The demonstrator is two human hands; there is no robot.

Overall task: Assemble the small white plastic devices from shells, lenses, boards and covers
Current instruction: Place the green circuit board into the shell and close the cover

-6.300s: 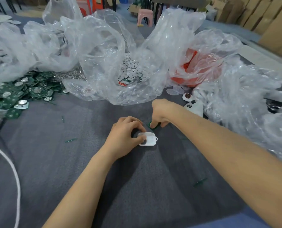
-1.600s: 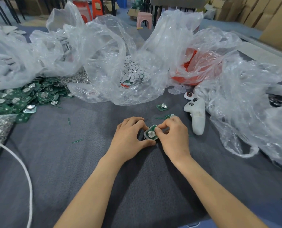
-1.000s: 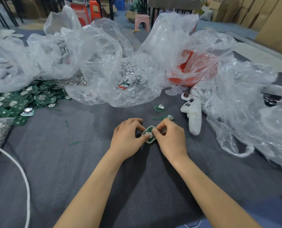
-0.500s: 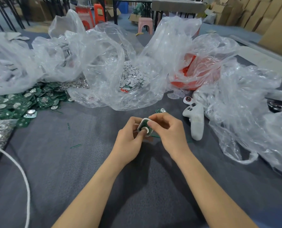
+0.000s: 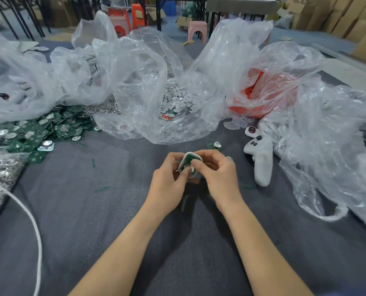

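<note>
Board pile [image 5: 39, 133] left, bag of discs [image 5: 147, 82] behind centre, controller [image 5: 262, 161] right.

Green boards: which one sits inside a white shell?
The board held by the left hand and right hand, framed by the white shell; the others lie bare.

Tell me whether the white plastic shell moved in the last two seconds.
Yes. The white plastic shell has lifted off the grey cloth, tilting up toward the loose green circuit board.

White shell [image 5: 196, 175]; green board [image 5: 189, 160] in it; dk grey tbl cover [image 5: 113, 210]; white cord [image 5: 36, 223]; green board pile [image 5: 39, 133].
</note>
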